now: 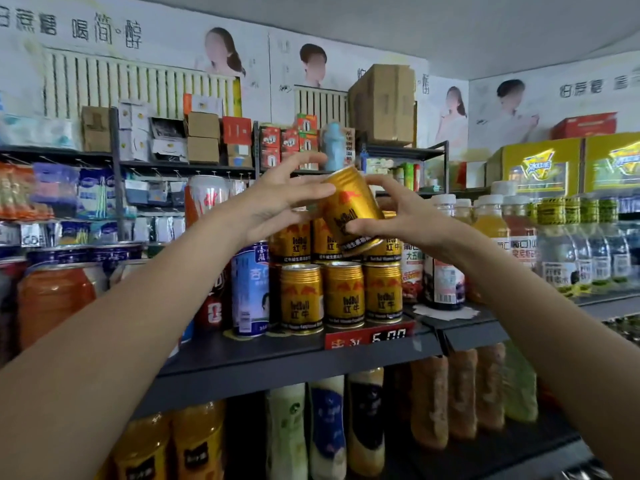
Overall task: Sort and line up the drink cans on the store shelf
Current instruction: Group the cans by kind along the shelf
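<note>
A gold can (351, 209) is up in the air, tilted, with its top leaning to the left. Both hands hold it above the other gold cans. The right hand (408, 216) has its fingers (360, 227) wrapped on the low end of the can. The left hand (277, 199) touches the top end, with its fingers (311, 194) spread out and resting on the side. Under the held can, three gold cans (343, 294) stand in a row at the front of the dark shelf (277, 355), and more gold cans (294, 240) sit stacked on top of them. A red price tag (369, 336) hangs on the shelf edge. A tall blue and white can (250, 289) stands just left of the row.
</note>
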The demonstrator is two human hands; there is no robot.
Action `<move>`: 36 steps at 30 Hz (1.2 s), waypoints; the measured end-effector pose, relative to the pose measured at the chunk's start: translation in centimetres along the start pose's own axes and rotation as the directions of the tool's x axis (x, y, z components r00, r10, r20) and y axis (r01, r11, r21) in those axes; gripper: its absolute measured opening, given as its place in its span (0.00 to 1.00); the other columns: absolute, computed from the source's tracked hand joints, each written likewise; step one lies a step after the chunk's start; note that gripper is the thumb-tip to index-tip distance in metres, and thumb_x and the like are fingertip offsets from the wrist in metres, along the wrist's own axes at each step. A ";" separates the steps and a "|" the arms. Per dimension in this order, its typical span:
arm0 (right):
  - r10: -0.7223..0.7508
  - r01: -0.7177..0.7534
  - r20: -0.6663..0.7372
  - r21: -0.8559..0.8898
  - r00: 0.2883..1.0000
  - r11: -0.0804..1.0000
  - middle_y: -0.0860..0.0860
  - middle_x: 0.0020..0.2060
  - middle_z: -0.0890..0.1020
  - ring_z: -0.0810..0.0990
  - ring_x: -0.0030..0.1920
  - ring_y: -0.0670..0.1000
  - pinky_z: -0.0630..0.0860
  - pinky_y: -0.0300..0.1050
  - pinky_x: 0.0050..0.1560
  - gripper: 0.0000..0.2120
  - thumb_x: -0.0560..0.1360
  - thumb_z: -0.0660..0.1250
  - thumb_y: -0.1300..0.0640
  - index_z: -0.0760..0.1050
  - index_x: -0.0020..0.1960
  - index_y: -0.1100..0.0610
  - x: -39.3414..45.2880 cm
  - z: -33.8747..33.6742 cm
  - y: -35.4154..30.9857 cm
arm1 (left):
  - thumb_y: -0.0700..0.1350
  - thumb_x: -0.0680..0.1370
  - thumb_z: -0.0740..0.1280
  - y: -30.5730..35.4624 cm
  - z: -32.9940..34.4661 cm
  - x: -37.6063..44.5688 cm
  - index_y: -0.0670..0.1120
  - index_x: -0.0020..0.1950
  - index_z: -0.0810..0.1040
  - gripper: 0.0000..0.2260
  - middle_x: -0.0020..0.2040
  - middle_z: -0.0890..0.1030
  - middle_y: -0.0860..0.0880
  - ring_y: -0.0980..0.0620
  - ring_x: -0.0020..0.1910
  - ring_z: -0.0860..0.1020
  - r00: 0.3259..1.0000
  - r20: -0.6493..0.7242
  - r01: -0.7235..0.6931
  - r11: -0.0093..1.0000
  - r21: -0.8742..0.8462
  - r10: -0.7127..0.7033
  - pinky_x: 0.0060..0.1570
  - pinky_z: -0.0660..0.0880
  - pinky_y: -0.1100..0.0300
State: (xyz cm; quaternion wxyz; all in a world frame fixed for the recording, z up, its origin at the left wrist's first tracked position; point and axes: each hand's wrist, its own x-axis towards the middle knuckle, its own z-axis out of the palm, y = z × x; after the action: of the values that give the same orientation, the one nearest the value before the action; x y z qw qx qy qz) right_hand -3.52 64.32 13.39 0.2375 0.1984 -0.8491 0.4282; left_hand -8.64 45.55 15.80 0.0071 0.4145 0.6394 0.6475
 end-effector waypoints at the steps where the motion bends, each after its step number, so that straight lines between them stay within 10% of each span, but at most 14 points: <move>1: -0.029 0.027 -0.044 -0.038 0.999 0.999 0.49 0.53 0.77 0.77 0.52 0.47 0.76 0.45 0.52 0.35 0.63 0.74 0.47 0.63 0.65 0.46 0.3 0.5 0.2 | 0.37 0.71 0.68 -0.1 0.1 0.1 0.49 0.63 0.71 0.22 0.57 0.78 0.44 0.48 0.55 0.79 1.000 -0.031 0.004 1.000 0.006 -0.004 0.50 0.79 0.56; 11: -0.161 0.156 -0.216 -0.039 0.963 0.987 0.45 0.55 0.74 0.76 0.55 0.47 0.73 0.40 0.54 0.40 0.68 0.74 0.50 0.54 0.71 0.50 2.9 5.8 2.1 | 0.48 0.71 0.72 -2.2 -1.0 -0.2 0.52 0.68 0.65 0.27 0.58 0.77 0.48 0.49 0.55 0.77 0.979 -0.203 0.126 0.873 0.471 -0.032 0.56 0.75 0.50; 17: -0.112 0.099 -0.124 -0.100 0.986 0.990 0.47 0.52 0.71 0.71 0.50 0.46 0.66 0.30 0.42 0.38 0.68 0.74 0.51 0.56 0.70 0.50 3.8 8.4 2.5 | 0.48 0.74 0.69 -2.2 -2.3 -0.9 0.48 0.56 0.69 0.15 0.52 0.75 0.49 0.52 0.47 0.75 0.982 -0.188 0.149 0.520 0.841 0.023 0.44 0.72 0.60; 28: -0.026 -0.008 -0.092 -0.353 0.995 0.936 0.56 0.68 0.66 0.67 0.67 0.55 0.67 0.47 0.63 0.46 0.66 0.74 0.46 0.52 0.74 0.54 5.0 7.6 2.0 | 0.49 0.75 0.67 -4.0 -3.9 -0.9 0.45 0.70 0.63 0.26 0.64 0.73 0.46 0.49 0.60 0.73 0.979 -0.196 0.149 0.448 0.882 0.059 0.55 0.71 0.56; 36: -0.337 0.232 -0.371 -0.299 0.865 0.925 0.55 0.59 0.73 0.72 0.59 0.52 0.71 0.45 0.59 0.21 0.74 0.67 0.54 0.67 0.64 0.58 6.7 11.1 -6.3 | 0.45 0.76 0.65 0.7 -8.3 -6.0 0.46 0.62 0.71 0.16 0.60 0.75 0.49 0.49 0.60 0.73 0.867 -0.201 0.089 0.256 0.963 0.456 0.63 0.67 0.47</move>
State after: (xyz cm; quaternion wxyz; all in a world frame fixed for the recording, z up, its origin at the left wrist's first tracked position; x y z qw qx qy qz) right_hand -8.11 50.85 15.46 0.4962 0.1960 -0.7860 0.3124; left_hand -8.93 35.36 14.57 -0.4664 0.2485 0.8240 0.2043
